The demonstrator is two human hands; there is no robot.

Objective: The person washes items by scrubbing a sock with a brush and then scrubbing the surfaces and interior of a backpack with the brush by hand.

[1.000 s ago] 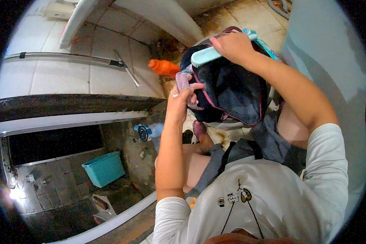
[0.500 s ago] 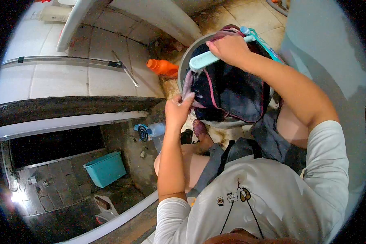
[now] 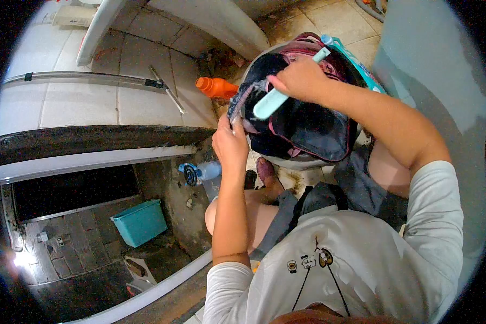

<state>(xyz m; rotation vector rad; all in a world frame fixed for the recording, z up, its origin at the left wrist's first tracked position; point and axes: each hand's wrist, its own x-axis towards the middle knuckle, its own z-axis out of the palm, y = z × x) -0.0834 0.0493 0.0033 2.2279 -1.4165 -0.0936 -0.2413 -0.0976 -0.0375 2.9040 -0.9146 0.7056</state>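
Observation:
A dark navy bag with pink trim (image 3: 316, 129) fills a round grey tub (image 3: 308, 162) in front of my knees. My left hand (image 3: 230, 144) is closed on the edge of the bag at the tub's left side, holding part of it raised. In my right hand (image 3: 303, 81) is a pale mint scrubbing brush (image 3: 271, 104), gripped by its handle. The brush head lies against the bag's fabric, with its bristles hidden underneath. Whitish suds show on the cloth near it.
An orange bottle (image 3: 216, 87) lies left of the tub, and a turquoise detergent bottle (image 3: 356, 63) leans at its right. A clear blue bottle (image 3: 207, 170) is near my left knee. Further left are a teal bin (image 3: 139, 223) and a long-handled squeegee (image 3: 97, 78) by the tiles.
The brush has shifted down and turned steeper under my right hand. My left hand has moved slightly left, pulling the bag's edge out over the tub's rim; more pink fabric shows.

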